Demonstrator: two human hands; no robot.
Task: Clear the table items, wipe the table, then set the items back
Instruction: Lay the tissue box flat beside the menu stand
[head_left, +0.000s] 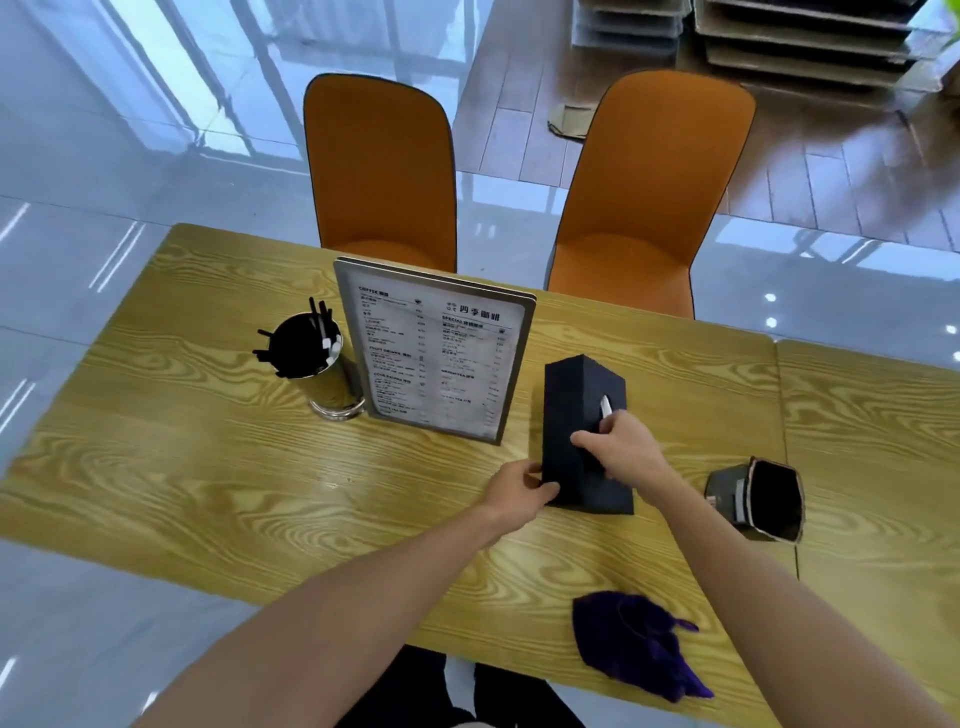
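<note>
A tall black tissue box (576, 410) stands on the wooden table (208, 426), with a white tissue tip poking from its right face. My left hand (517, 491) grips the box's lower left corner. My right hand (621, 447) wraps around its right side near the tissue slot. A framed menu stand (436, 358) stands upright just left of the box. A metal cup with black straws (311, 358) is left of the menu. A crumpled purple cloth (636, 644) lies near the front edge.
A small black open-topped container (758, 499) sits to the right of the box, near the seam with a second table (872, 447). Two orange chairs (382, 171) stand at the far side. Stacked cardboard lies on the floor at the back right.
</note>
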